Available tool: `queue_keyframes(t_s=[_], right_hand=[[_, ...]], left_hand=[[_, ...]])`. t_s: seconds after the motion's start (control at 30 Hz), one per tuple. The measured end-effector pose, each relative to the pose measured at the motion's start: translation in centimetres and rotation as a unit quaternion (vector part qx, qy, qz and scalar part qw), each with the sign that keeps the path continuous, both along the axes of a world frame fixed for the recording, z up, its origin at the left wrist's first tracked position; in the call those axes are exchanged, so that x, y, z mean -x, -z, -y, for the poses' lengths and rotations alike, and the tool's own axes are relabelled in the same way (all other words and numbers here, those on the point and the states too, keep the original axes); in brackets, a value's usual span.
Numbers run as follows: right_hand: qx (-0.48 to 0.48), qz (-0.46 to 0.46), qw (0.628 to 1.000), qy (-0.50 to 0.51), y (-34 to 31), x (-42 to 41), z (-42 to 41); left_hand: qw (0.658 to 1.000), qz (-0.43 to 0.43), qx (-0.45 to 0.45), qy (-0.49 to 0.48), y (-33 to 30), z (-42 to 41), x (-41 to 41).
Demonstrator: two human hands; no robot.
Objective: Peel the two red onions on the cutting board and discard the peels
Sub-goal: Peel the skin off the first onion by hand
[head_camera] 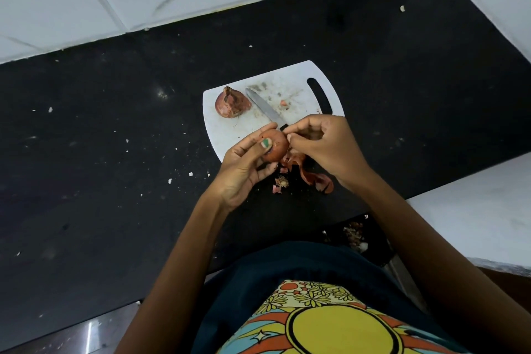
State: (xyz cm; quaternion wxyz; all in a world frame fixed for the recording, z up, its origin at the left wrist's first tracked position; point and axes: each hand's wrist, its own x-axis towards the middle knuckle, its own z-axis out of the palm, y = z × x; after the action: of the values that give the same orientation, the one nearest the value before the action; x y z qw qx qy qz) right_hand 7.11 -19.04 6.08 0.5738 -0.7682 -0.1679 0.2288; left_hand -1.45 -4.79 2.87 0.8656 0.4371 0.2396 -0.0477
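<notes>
Onions first: one red onion (232, 102) is sitting on the left part of the white cutting board (230, 132), its dry tip pointing up and away. Beside it a knife (264, 108) is lying slanted, blade tip pointing up-left. Nearer, the left hand (244, 165) is gripping the second onion (275, 147). The right hand (324, 144) is pinching its skin with curled fingers. Loose peels (316, 179) are lying on the black counter (100, 152) under the hands
</notes>
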Motion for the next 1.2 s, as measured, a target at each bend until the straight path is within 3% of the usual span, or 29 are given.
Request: queue_keyframes(t_s=[0.1,0.23,0.4,0.7,0.77,0.9,1.2], right_hand=[[-0.057,-0.095,0.994,-0.006,0.1,0.1,0.2],[-0.066,-0.127,0.990,0.016,0.3,-0.2,0.5],[0.069,0.025,0.997,0.034,1.7,-0.3,0.7],[0.249,0.182,0.949,-0.065,3.2,-0.1,0.6],[0.220,0.164,0.960,-0.051,2.7,-0.2,0.5],[0.063,0.002,0.998,-0.026,0.5,0.1,0.3],[0.064,0.031,0.996,-0.045,-0.2,0.3,-0.1]], left_hand=[[1.000,0.004,0.024,-0.007,0.1,-0.2,0.0],[0.999,0.006,0.047,-0.009,0.0,-0.2,0.1],[0.999,-0.005,0.046,0.000,-0.1,-0.1,0.1],[0.999,0.002,0.027,-0.028,0.4,-0.3,0.1],[0.999,0.006,0.030,-0.027,0.5,-0.3,0.2],[1.000,0.005,0.018,-0.020,0.7,-0.3,0.1],[1.000,0.019,0.005,-0.004,0.8,-0.3,0.0]])
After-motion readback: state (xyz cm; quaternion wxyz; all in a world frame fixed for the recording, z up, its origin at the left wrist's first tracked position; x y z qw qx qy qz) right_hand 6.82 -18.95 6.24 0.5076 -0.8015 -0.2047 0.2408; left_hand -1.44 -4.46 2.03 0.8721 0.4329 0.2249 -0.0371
